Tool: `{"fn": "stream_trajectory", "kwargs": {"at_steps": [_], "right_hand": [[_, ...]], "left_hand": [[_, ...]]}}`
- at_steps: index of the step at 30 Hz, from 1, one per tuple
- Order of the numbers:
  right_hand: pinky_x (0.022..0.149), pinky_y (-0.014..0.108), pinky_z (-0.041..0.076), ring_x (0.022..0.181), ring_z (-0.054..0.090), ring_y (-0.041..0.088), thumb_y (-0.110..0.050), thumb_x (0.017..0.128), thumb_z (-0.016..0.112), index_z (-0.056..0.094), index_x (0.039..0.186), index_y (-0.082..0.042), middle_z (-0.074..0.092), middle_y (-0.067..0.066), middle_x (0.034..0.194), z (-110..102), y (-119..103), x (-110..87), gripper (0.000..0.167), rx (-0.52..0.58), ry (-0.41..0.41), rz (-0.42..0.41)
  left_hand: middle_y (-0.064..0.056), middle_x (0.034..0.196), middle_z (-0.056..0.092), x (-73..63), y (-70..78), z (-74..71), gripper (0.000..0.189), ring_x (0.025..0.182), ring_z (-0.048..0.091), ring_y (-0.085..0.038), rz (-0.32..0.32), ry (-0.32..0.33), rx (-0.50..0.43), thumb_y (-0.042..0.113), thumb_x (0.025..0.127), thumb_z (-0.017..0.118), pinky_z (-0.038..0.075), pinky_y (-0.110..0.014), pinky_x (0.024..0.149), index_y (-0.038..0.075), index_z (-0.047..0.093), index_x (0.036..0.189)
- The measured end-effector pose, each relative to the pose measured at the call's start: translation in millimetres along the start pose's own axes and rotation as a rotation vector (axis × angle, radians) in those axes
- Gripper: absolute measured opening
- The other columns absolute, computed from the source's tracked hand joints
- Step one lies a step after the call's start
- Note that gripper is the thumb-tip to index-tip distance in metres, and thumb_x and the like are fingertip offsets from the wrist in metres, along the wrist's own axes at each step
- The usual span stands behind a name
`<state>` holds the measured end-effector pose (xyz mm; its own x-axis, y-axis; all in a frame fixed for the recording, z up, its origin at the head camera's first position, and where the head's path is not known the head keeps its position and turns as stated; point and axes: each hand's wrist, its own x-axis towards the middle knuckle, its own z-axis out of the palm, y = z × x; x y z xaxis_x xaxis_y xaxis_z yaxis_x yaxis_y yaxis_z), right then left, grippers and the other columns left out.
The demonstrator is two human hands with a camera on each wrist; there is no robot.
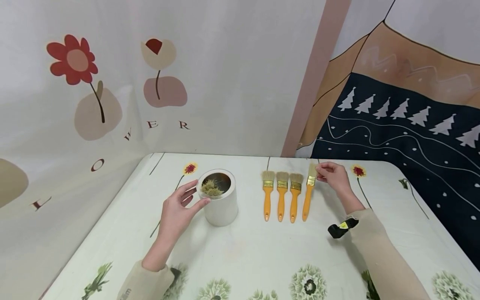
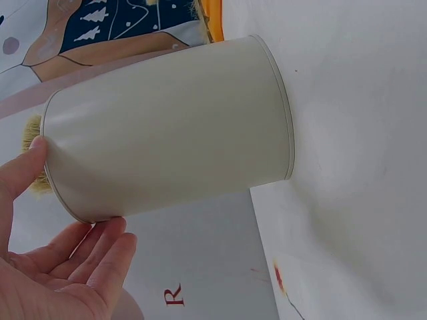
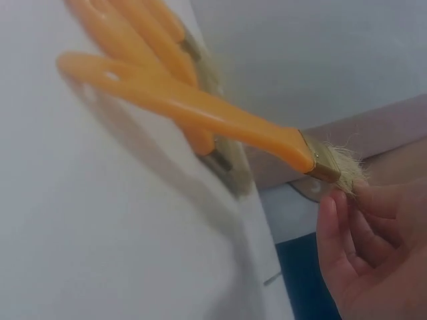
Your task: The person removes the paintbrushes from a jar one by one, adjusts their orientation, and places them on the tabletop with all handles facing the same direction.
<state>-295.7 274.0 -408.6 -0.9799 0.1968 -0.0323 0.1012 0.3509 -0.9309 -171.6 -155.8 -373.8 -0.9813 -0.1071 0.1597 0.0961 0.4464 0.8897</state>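
Observation:
A white cylindrical container (image 1: 221, 212) stands upright on the table, its dark opening facing up. Bristle tufts (image 1: 211, 188) show inside its mouth. My left hand (image 1: 179, 212) holds the container by its rim, thumb at the near side and fingers at the left. In the left wrist view the container's smooth wall (image 2: 167, 127) fills the middle. On the right, my right hand (image 1: 335, 178) pinches a paintbrush (image 1: 308, 196) by its bristle tips. Its orange handle (image 3: 193, 110) points away from the hand in the right wrist view, tilted above the tabletop.
Three more orange-handled paintbrushes, a left one (image 1: 267, 196), a middle one (image 1: 281, 196) and a right one (image 1: 295, 198), lie side by side between the container and the held brush. The flower-printed table (image 1: 247, 258) meets printed cloth walls (image 1: 232, 83) at the back.

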Motion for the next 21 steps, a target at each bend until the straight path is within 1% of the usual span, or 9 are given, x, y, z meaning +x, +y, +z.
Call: {"fn": "stream_trajectory", "kwargs": {"at_steps": [6,12,15,19,21], "right_hand": [[0.066,0.012,0.062,0.066,0.059,-0.005,-0.009,0.100,0.059,0.058,0.122,0.014,0.059,-0.017,0.075,3,13,5.1,0.032,-0.013,-0.020,0.007],[0.064,0.011,0.060,0.065,0.059,-0.006,-0.010,0.100,0.059,0.061,0.122,0.012,0.062,-0.012,0.079,7,21,7.9,0.031,-0.057,-0.024,0.030],[0.063,0.009,0.059,0.064,0.059,-0.006,-0.011,0.100,0.060,0.062,0.122,0.010,0.066,-0.003,0.086,8,23,8.6,0.031,-0.092,-0.022,0.044],[0.062,0.008,0.058,0.064,0.059,-0.006,-0.011,0.100,0.060,0.064,0.122,0.008,0.069,0.013,0.101,11,26,8.6,0.030,-0.136,-0.022,0.039],[0.062,0.008,0.058,0.065,0.059,-0.005,-0.012,0.100,0.061,0.065,0.121,0.007,0.069,0.019,0.109,11,27,9.0,0.029,-0.152,-0.026,0.034]], "left_hand": [[-0.011,0.144,0.058,-0.6,-0.1,0.3,0.062,0.131,0.059,-0.028,0.001,0.003,0.007,0.022,0.083,0.083,0.051,-0.031,0.110,0.009,0.058,0.138],[-0.010,0.144,0.057,-1.8,0.8,-0.1,0.063,0.131,0.058,-0.028,-0.002,0.001,0.001,0.022,0.083,0.083,0.051,-0.032,0.111,0.010,0.058,0.139],[-0.010,0.145,0.057,-2.2,1.0,-0.2,0.063,0.132,0.058,-0.028,-0.004,0.001,-0.002,0.022,0.083,0.083,0.051,-0.032,0.111,0.010,0.058,0.139],[-0.010,0.145,0.057,-2.4,1.3,-0.1,0.062,0.131,0.058,-0.028,-0.008,0.002,0.000,0.023,0.083,0.083,0.051,-0.032,0.110,0.010,0.058,0.138],[-0.010,0.144,0.057,-2.3,1.5,-0.2,0.062,0.131,0.058,-0.028,-0.007,0.003,-0.002,0.022,0.083,0.083,0.051,-0.031,0.110,0.010,0.058,0.138]]}}
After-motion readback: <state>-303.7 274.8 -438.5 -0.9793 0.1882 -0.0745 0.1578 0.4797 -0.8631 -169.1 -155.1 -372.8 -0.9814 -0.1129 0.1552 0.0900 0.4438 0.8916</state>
